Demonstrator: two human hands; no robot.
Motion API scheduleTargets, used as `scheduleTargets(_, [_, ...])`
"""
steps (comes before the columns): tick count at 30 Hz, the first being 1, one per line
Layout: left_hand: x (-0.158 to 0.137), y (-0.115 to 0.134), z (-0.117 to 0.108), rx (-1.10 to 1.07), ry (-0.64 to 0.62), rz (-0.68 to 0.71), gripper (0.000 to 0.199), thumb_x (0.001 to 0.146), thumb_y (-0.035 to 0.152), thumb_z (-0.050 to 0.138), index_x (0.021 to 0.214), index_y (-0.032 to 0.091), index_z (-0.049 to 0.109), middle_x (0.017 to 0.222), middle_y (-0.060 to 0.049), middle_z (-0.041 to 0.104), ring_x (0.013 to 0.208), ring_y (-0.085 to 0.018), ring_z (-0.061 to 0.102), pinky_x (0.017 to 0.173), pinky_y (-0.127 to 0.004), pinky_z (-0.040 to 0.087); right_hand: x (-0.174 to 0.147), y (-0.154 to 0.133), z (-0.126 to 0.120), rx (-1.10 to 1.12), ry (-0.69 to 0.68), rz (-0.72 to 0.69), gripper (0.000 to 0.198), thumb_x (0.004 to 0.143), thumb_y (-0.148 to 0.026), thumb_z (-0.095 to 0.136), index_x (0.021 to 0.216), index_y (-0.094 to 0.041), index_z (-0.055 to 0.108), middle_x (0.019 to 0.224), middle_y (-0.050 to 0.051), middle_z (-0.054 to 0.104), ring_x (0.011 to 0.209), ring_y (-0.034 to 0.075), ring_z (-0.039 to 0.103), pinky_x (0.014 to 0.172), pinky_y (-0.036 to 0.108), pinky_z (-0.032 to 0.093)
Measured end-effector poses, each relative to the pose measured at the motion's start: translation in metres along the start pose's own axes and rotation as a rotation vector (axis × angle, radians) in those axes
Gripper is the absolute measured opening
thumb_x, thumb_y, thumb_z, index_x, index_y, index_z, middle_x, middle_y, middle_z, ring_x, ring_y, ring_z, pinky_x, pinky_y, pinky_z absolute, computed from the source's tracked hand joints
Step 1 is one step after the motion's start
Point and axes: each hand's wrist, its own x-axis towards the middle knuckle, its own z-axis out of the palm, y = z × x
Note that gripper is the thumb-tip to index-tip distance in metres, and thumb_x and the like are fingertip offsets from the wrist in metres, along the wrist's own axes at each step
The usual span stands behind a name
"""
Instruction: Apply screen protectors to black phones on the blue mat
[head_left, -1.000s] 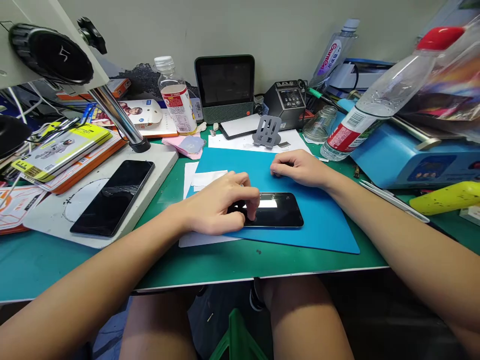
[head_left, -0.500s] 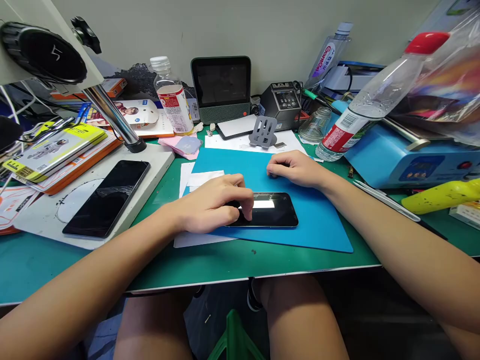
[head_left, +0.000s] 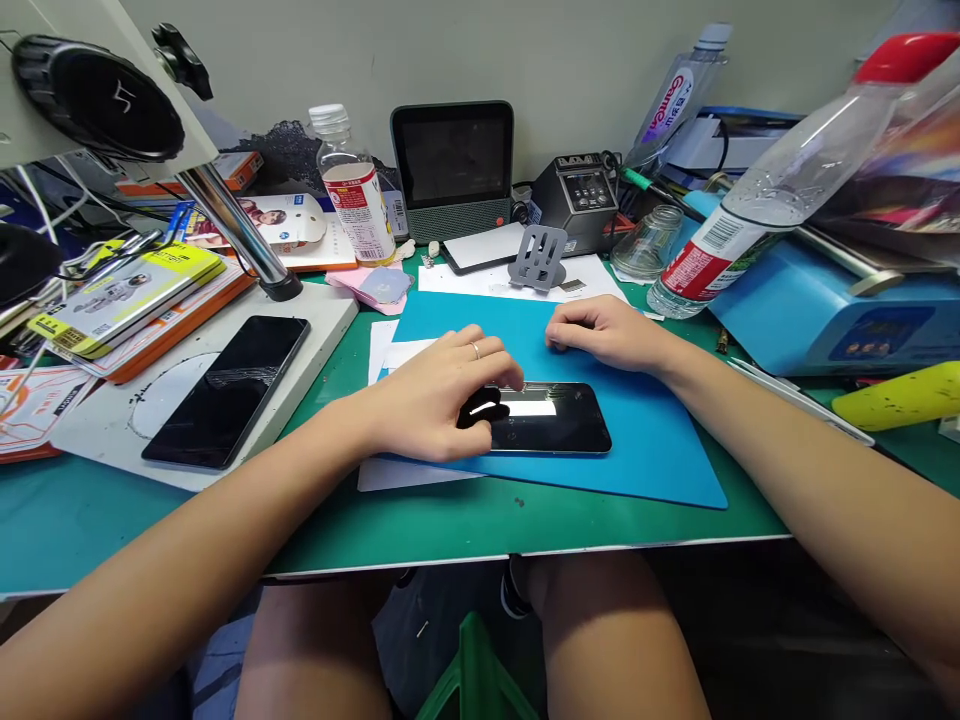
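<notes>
A black smartphone [head_left: 559,425] lies screen up on the blue mat [head_left: 637,465], a bright reflection across its glass. My left hand [head_left: 450,395], with a ring on one finger, hovers over the phone's left end. Its fingers are bent and apart from the thumb, which is by the phone's near edge; the hand hides that end. On the mat behind the phone, my right hand [head_left: 607,332] rests curled in a loose fist, with nothing seen in it.
Another dark phone [head_left: 229,390] lies on the white stand base [head_left: 315,345] at left. A grey phone holder [head_left: 537,257], a screen device [head_left: 454,155] and a label-wrapped bottle [head_left: 358,210] stand behind. At right, a red-capped bottle [head_left: 705,260] leans near a blue machine [head_left: 832,310].
My left index finger has lifted off the phone's screen, and the fingers have spread from the thumb. My right hand stays curled on the mat. The view has shifted slightly.
</notes>
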Motion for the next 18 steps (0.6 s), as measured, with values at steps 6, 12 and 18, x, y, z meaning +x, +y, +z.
scheduleTargets(6, [-0.002, -0.008, -0.002, 0.105, -0.080, -0.033, 0.046, 0.072, 0.030, 0.064, 0.116, 0.021, 0.052, 0.112, -0.008, 0.056, 0.101, -0.027, 0.047, 0.089, -0.042, 0.041, -0.001, 0.000, -0.001, -0.005, -0.005, 0.002, 0.028, 0.086, -0.042, 0.061, 0.071, -0.019, 0.069, 0.074, 0.003, 0.070, 0.071, 0.019, 0.061, 0.071, 0.032, 0.045])
scheduleTargets(12, [0.000, -0.007, 0.004, 0.088, -0.099, -0.032, 0.046, 0.077, 0.040, 0.068, 0.116, 0.021, 0.053, 0.111, -0.007, 0.056, 0.101, -0.027, 0.047, 0.091, -0.042, 0.040, 0.000, 0.002, 0.000, 0.001, -0.004, -0.015, 0.028, 0.087, -0.041, 0.060, 0.072, -0.019, 0.069, 0.075, 0.003, 0.070, 0.072, 0.019, 0.062, 0.072, 0.032, 0.046])
scheduleTargets(18, [-0.002, -0.008, -0.007, 0.038, -0.039, -0.045, 0.027, 0.091, 0.035, 0.052, 0.115, 0.022, 0.053, 0.115, -0.006, 0.058, 0.104, -0.026, 0.047, 0.093, -0.042, 0.038, 0.000, 0.002, 0.000, 0.007, -0.008, -0.005, 0.028, 0.087, -0.042, 0.061, 0.073, -0.019, 0.070, 0.075, 0.003, 0.071, 0.072, 0.019, 0.062, 0.071, 0.032, 0.045])
